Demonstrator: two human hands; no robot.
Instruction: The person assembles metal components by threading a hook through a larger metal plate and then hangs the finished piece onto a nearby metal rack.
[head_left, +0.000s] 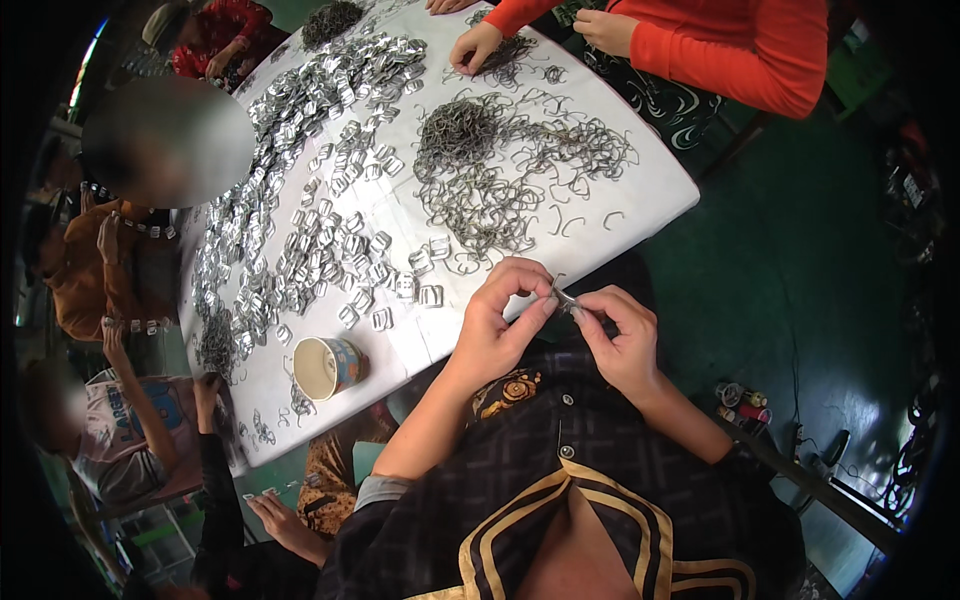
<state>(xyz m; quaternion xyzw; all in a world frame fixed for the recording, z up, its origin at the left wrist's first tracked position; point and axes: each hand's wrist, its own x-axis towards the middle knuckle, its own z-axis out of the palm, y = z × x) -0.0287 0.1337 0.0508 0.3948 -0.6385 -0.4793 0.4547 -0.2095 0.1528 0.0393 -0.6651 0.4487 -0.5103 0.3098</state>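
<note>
In front of my chest, just off the table's near edge, my left hand [497,325] and my right hand [625,348] meet with pinched fingers. A small shiny metal piece [567,299] sits between them, gripped by the right fingertips. Its exact kind is too small to tell. The left thumb and forefinger close at its other end, where a thin bent wire [558,279] sticks up. Beyond my hands lie loose curved wire hooks [490,205] and a denser heap of them [462,132]. Flat silver metal buckles [405,287] lie to the left of the hooks.
A white-covered table [405,345] carries a long spread of silver buckles [300,250]. A paper cup [318,368] stands near its front edge. Across the corner, a person in a red sleeve [700,65] touches wire hooks. Several people sit along the left side.
</note>
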